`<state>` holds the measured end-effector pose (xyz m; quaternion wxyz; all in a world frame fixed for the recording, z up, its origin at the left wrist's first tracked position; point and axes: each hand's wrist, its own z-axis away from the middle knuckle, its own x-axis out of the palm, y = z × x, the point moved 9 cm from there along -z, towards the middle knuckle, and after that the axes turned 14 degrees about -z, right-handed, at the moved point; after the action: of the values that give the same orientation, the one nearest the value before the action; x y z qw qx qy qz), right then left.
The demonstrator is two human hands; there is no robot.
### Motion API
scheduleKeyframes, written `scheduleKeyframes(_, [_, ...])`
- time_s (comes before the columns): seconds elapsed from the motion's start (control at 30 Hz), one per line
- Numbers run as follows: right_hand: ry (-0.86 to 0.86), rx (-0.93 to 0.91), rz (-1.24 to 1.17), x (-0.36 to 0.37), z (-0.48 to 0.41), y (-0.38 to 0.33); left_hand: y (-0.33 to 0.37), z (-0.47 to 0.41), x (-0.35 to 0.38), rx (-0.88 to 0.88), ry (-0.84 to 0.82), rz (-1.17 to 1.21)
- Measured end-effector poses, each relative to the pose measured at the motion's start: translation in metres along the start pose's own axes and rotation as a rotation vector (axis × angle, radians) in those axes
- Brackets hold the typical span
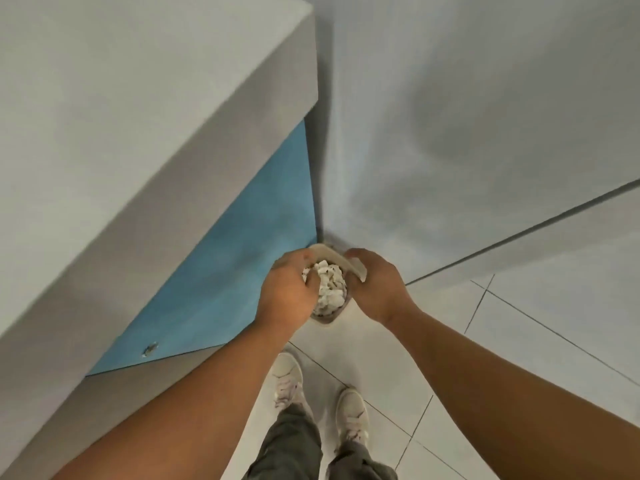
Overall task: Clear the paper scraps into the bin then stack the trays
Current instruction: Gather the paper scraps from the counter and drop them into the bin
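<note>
Two pale shoes (287, 377) are standing on the tiled floor (519, 341). Just beyond them, one small bin (323, 319) is sitting in the floor's corner, between the two hands. The left hand (285, 294) is curling its fingers round the paper scraps (330, 289) heaping the bin. The right hand (375, 289) is gripping one beige curved piece (341, 263) at the bin's far rim. One grey counter (138, 116) is rising at the left.

bin (325, 320) mostly hidden, forearms (180, 424) cropped (bottom edge)
</note>
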<state>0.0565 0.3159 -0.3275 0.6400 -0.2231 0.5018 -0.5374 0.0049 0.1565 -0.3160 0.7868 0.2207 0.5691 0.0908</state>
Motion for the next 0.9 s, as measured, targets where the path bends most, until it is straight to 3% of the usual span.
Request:
scheduleKeyframes(0.23, [-0.002, -0.343, 0.002, -0.060, 0.085, -0.171, 0.058, 0.083, -0.142, 0.049, 0.175, 0.065])
scheduleKeyframes(0.4, [-0.074, -0.549, 0.053, -0.056, 0.136, -0.255, 0.059, 0.141, -0.229, 0.059, 0.341, 0.085])
scheduleKeyframes(0.6, [-0.247, -0.757, 0.057, 0.001, 0.200, -0.334, 0.016, 0.217, -0.309, -0.027, 0.539, 0.032])
scheduleKeyframes(0.9, [-0.527, -0.907, 0.160, 0.142, 0.313, -0.393, -0.115, 0.372, -0.377, -0.347, 0.698, -0.055])
